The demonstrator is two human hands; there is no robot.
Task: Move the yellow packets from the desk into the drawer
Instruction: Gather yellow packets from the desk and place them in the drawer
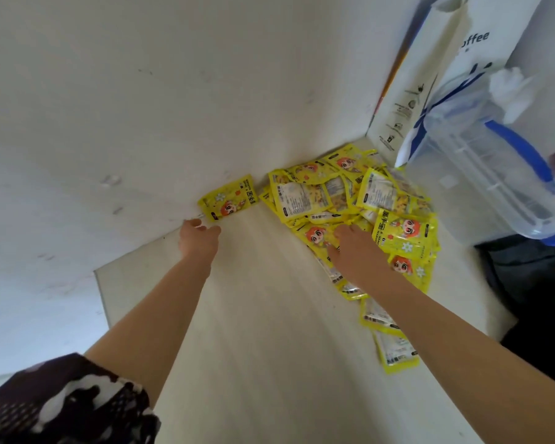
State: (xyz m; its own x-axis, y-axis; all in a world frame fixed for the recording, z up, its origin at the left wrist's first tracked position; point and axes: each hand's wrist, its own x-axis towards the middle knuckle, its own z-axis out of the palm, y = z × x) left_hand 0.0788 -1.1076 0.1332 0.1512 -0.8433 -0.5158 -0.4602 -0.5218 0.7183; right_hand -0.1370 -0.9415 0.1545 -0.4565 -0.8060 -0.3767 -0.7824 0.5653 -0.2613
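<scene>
A heap of several yellow packets [359, 200] with a cartoon face lies at the back right of the pale wooden desk [253, 331]. One single yellow packet [228, 197] leans against the wall to the left of the heap. My left hand [197, 237] reaches toward that single packet, fingers loose, just short of its lower edge. My right hand [353, 251] lies on the front of the heap, fingers spread over the packets. Two more packets [394, 347] trail toward me under my right forearm. No drawer is in view.
A white paper coffee bag [430, 91] stands in the back right corner. A clear plastic box with blue handles [487, 174] sits beside the heap on the right. Dark fabric [532, 283] lies at the desk's right edge. The white wall [141, 107] bounds the desk behind.
</scene>
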